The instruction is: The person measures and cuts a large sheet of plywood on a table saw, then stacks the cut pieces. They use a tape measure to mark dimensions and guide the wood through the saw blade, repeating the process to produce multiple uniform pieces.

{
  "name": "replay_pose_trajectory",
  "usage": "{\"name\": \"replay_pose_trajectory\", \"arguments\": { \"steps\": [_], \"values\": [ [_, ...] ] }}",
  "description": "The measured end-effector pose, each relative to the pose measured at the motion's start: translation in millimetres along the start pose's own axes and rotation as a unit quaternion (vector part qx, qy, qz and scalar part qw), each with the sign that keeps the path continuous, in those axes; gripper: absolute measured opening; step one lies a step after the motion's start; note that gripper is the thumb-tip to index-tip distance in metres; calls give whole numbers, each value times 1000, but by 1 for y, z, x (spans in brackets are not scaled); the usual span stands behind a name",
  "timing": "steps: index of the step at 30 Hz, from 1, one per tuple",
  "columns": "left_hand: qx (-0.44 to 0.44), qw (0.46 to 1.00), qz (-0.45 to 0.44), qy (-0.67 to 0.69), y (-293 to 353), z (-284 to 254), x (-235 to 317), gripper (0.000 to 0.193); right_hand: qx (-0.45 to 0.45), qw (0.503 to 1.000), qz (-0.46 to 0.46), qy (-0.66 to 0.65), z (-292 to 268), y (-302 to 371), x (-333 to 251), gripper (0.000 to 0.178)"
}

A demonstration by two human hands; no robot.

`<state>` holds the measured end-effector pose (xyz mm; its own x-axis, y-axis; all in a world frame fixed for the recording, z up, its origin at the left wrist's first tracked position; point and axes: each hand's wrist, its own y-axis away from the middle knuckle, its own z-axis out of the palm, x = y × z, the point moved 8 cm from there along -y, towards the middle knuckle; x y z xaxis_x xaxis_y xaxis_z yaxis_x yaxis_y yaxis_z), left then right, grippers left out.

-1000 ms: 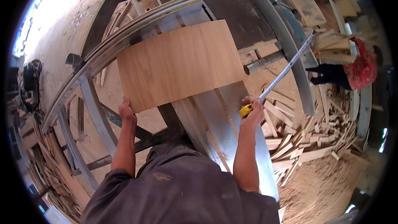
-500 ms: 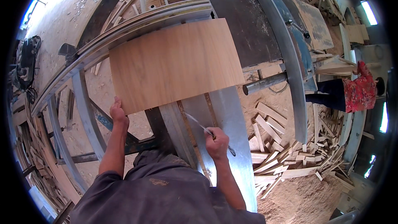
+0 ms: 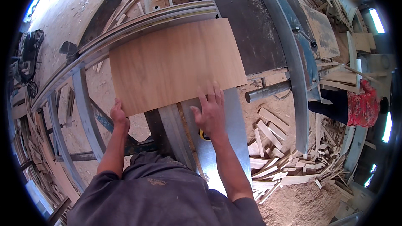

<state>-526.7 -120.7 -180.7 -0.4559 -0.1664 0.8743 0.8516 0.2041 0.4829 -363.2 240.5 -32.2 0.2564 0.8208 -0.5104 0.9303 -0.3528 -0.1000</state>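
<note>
A rectangular wooden board (image 3: 176, 62) with brown grain lies across the metal saw table (image 3: 234, 113), its far edge along a long metal fence (image 3: 146, 21). At the board's near left corner, my left hand (image 3: 120, 113) grips the edge, its other fingers partly hidden. My right hand (image 3: 210, 111) is open, fingers spread, with the fingertips on the board's near edge. Partly hidden under that hand is a small round yellow-and-black thing (image 3: 204, 135) on the metal surface; it looks like a tape measure.
Wood offcuts (image 3: 272, 129) and sawdust (image 3: 297, 201) cover the floor to the right. A metal rail (image 3: 295, 88) and a round bar (image 3: 268, 91) stand right of the board. Farther right is another person in a red patterned top (image 3: 362, 104). Metal legs (image 3: 88, 113) stand at left.
My right hand has let go of the thin silver-and-dark item it held and moved up to the board, fingers now spread. My left hand stays at the corner. The other person has shifted slightly.
</note>
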Motion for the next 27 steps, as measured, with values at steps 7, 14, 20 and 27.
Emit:
{"name": "replay_pose_trajectory", "arguments": {
  "steps": [7, 14, 20, 27],
  "values": [
    [-31, 998, -44, -33, -12, 2, -1, 51, 3, 999, -35, 18, 32, -28, 19, 60],
    [-5, 999, -35, 3, -23, 0, 2, 48, 22, 998, -50, 19, 31, -36, 15, 58],
    [-62, 993, -93, 32, -7, 15, 14, 46, 53, 997, -50, -12, 32, -39, 19, 54],
    [-138, 950, -167, 225, 43, 35, -24, 39, 57, 997, -50, -14, 29, -37, 19, 53]
  ]
}}
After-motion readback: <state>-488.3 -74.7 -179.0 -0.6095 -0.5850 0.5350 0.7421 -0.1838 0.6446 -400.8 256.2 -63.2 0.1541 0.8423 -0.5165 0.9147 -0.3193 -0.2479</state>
